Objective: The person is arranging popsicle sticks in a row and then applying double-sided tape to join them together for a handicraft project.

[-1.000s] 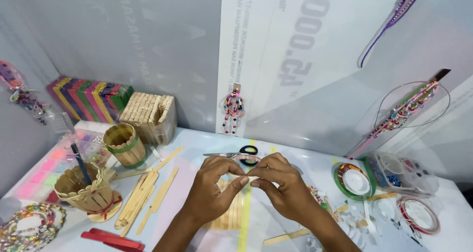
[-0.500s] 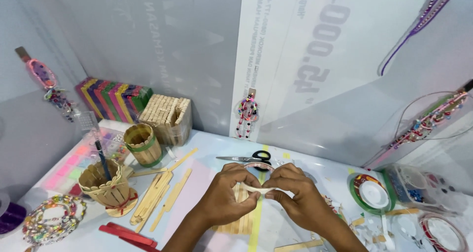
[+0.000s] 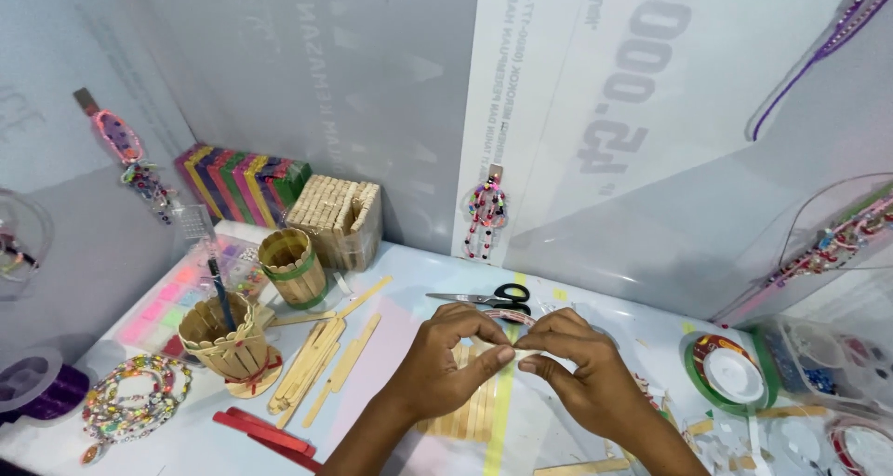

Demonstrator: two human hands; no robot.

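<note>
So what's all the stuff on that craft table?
scissors: one, black handles, behind the hands
stick raft: one, pale wood, flat under the hands
loose craft sticks: several, pale wood, left of the hands
red sticks: two, front left
stick basket: one, pale wood with red bow, holding a dark pen
round stick cup: one, green band, back left
stick bundle: one stack, pale wood, by the wall
coloured sticks: one row, rainbow, back left
bead strands: a pile, multicoloured, front left
tape rolls: green and clear, right
left hand and right hand: pinching a small pale strip together
</note>
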